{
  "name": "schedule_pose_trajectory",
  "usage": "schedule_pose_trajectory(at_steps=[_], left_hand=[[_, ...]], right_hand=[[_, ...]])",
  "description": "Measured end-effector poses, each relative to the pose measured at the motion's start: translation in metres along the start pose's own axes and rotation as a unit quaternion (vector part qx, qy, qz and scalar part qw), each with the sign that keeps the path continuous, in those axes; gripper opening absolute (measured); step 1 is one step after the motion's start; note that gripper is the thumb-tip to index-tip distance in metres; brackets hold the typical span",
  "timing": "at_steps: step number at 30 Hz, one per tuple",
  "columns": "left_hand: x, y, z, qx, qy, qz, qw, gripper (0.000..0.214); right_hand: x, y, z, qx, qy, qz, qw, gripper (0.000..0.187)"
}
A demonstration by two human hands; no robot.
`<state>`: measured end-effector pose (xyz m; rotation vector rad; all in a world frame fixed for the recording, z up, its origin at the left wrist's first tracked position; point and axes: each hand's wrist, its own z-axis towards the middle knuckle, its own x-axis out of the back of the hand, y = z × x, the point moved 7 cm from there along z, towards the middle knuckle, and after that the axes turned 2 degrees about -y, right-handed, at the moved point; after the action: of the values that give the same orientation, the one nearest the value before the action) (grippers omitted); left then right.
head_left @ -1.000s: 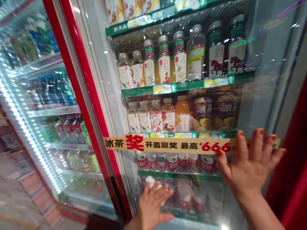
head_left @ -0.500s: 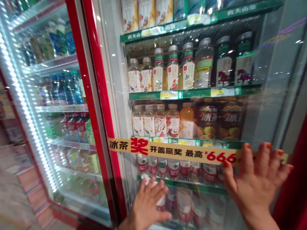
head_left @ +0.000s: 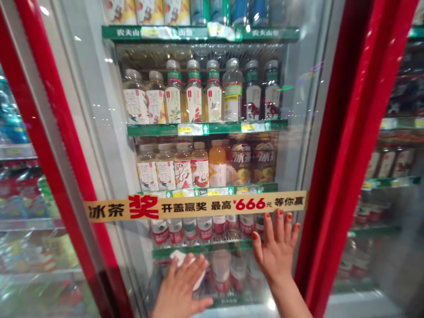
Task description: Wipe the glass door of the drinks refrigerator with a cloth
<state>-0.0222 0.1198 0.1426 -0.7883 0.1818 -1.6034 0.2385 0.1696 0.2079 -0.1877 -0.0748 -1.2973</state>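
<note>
A crumpled white tissue (head_left: 199, 282) lies between my left hand (head_left: 183, 282) and the glass door (head_left: 294, 145) of a drinks fridge. The fingers of that hand stretch over the tissue and hold it to the pane, thumb out to the right. Farther right, my right hand (head_left: 276, 247) is spread flat toward the glass, palm forward, fingers apart, with nothing in it. Its orange-nailed fingertips reach the lower edge of a yellow printed strip (head_left: 188, 206) that runs across the door.
Behind the glass, bottled drinks (head_left: 194, 95) stand on green-edged shelves (head_left: 152, 129). Red door frames (head_left: 347, 145) rise on both sides. Another lit fridge section with drinks (head_left: 20, 190) is at the left, and more shelves (head_left: 391, 182) show at the right.
The view has swung right, so the door sits more centrally and the right-hand red frame shows fully. My right hand appears lower on the strip. The tissue shows more beneath my left hand.
</note>
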Motion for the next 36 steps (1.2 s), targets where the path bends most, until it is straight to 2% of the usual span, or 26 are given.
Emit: schedule_pose_trajectory(at_steps=[2, 4, 5, 6, 7, 8, 10, 12, 13, 14, 15, 17, 19, 20, 21, 22, 23, 25, 27, 28, 29, 30, 32, 34, 35, 36], left_hand=[[0.016, -0.062, 0.002, 0.126, 0.018, 0.001, 0.992, 0.11], [0.034, -0.132, 0.025, 0.287, 0.016, -0.024, 0.958, 0.101], [0.042, -0.157, 0.04, 0.352, 0.022, -0.044, 0.935, 0.098], [0.047, -0.166, 0.059, 0.367, 0.02, -0.048, 0.929, 0.099], [0.049, -0.163, 0.076, 0.369, 0.024, -0.045, 0.928, 0.102], [0.048, -0.147, 0.092, 0.346, 0.024, -0.036, 0.937, 0.106], [0.04, -0.085, 0.108, 0.237, 0.029, -0.004, 0.971, 0.114], [0.025, -0.023, 0.099, 0.115, 0.023, 0.009, 0.993, 0.105], [0.02, -0.007, 0.089, 0.079, 0.019, 0.011, 0.997, 0.098], [0.019, -0.003, 0.078, 0.052, 0.02, 0.011, 0.998, 0.094], [0.023, -0.012, 0.069, 0.048, 0.025, 0.013, 0.998, 0.093], [0.041, -0.063, 0.067, 0.088, 0.035, 0.021, 0.995, 0.099], [0.061, -0.125, 0.085, 0.177, 0.033, 0.021, 0.984, 0.102], [0.064, -0.149, 0.097, 0.232, 0.012, -0.001, 0.973, 0.1], [0.066, -0.161, 0.11, 0.28, 0.012, -0.02, 0.96, 0.098], [0.064, -0.157, 0.123, 0.289, 0.015, -0.027, 0.957, 0.101], [0.059, -0.139, 0.135, 0.262, 0.013, -0.022, 0.965, 0.105], [0.043, -0.07, 0.143, 0.135, 0.016, 0.01, 0.991, 0.111], [0.024, -0.001, 0.124, 0.002, 0.001, 0.015, 1.0, 0.106], [0.017, 0.021, 0.109, -0.044, -0.011, 0.014, 0.999, 0.102], [0.014, 0.031, 0.094, -0.072, -0.013, 0.014, 0.997, 0.096], [0.015, 0.028, 0.083, -0.078, -0.012, 0.014, 0.997, 0.091], [0.026, -0.014, 0.081, -0.016, -0.002, 0.013, 1.0, 0.085], [0.045, -0.075, 0.101, 0.11, 0.005, 0.002, 0.994, 0.088], [0.052, -0.101, 0.115, 0.173, 0.003, -0.009, 0.985, 0.091], [0.058, -0.116, 0.13, 0.221, 0.008, -0.021, 0.975, 0.092]], right_hand=[[-0.001, 0.002, -0.007, 0.01, 0.001, 0.002, 1.0, 0.085], [0.0, 0.003, -0.01, 0.014, 0.01, 0.002, 1.0, 0.085], [0.0, 0.004, -0.01, 0.013, 0.015, 0.002, 1.0, 0.085], [0.001, 0.004, -0.01, 0.011, 0.017, 0.002, 1.0, 0.084], [0.001, 0.005, -0.01, 0.008, 0.017, 0.004, 1.0, 0.084], [0.0, 0.005, -0.009, 0.007, 0.015, 0.006, 1.0, 0.084], [0.0, 0.005, -0.009, 0.008, 0.011, 0.014, 1.0, 0.084], [0.0, 0.005, -0.01, 0.009, 0.01, 0.023, 1.0, 0.083], [0.001, 0.005, -0.01, 0.009, 0.013, 0.026, 1.0, 0.082], [0.001, 0.005, -0.01, 0.006, 0.014, 0.029, 0.999, 0.081], [0.0, 0.006, -0.011, 0.003, 0.015, 0.03, 0.999, 0.081], [-0.001, 0.005, -0.011, 0.0, 0.013, 0.031, 0.999, 0.081], [-0.001, 0.004, -0.011, 0.0, 0.012, 0.027, 1.0, 0.082], [-0.001, 0.004, -0.011, 0.0, 0.013, 0.025, 1.0, 0.083], [-0.001, 0.003, -0.011, 0.0, 0.014, 0.023, 1.0, 0.084], [-0.001, 0.003, -0.01, -0.001, 0.014, 0.02, 1.0, 0.084], [-0.001, 0.003, -0.01, 0.0, 0.014, 0.017, 1.0, 0.085], [0.001, 0.001, -0.008, 0.007, 0.012, 0.011, 1.0, 0.085], [0.003, 0.0, -0.006, 0.016, 0.015, 0.007, 1.0, 0.085], [0.004, 0.0, -0.005, 0.018, 0.016, 0.006, 1.0, 0.085], [0.005, 0.0, -0.005, 0.017, 0.013, 0.004, 1.0, 0.086], [0.005, 0.0, -0.004, 0.016, 0.01, 0.002, 1.0, 0.086], [0.003, 0.0, -0.004, 0.013, 0.003, 0.0, 1.0, 0.086], [0.002, -0.001, -0.005, 0.014, 0.003, -0.002, 1.0, 0.085], [0.002, -0.001, -0.005, 0.014, 0.007, -0.002, 1.0, 0.085], [0.002, -0.001, -0.006, 0.013, 0.011, -0.001, 1.0, 0.085]])
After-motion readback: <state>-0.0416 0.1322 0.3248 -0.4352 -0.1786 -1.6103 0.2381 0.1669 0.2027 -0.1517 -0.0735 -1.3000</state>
